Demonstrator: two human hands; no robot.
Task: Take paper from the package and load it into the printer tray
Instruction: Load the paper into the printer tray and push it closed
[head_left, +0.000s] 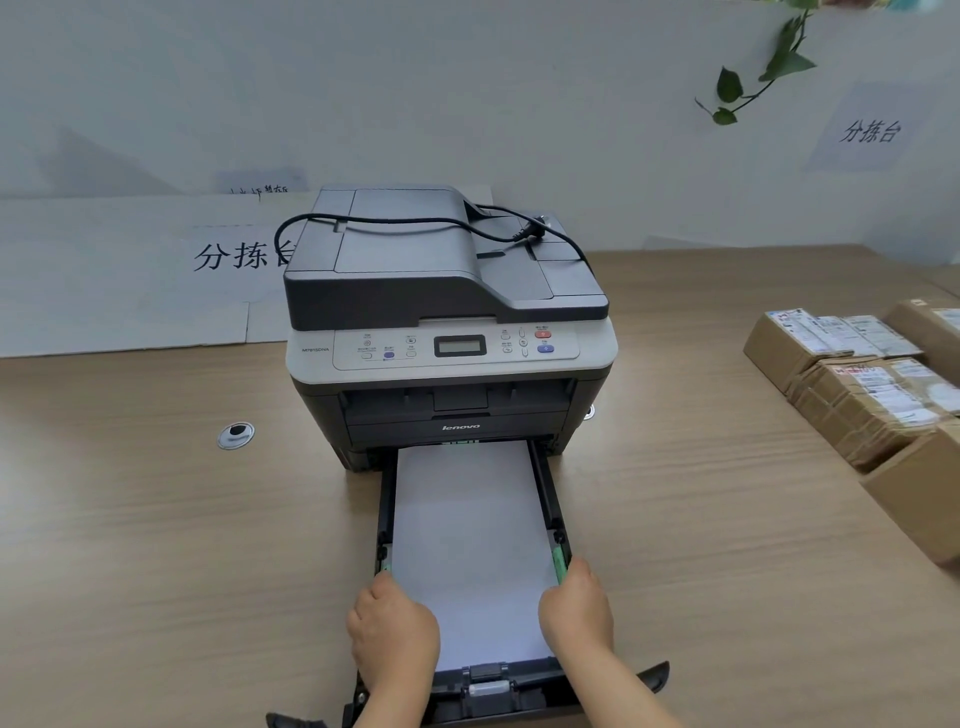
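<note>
A grey and black printer (447, 312) stands on a wooden table, its black paper tray (543, 483) pulled far out toward me. A white stack of paper (470, 535) lies flat inside the tray. My left hand (392, 631) rests on the stack's near left edge, fingers curled down over it. My right hand (576, 610) presses the near right edge beside a green guide (558, 564). No paper package is in view.
A black power cord (415, 223) lies loose across the printer's lid. Brown cardboard parcels (857, 384) with labels are stacked at the right. A round cable grommet (236, 434) sits in the table at the left. White signs lean against the wall behind.
</note>
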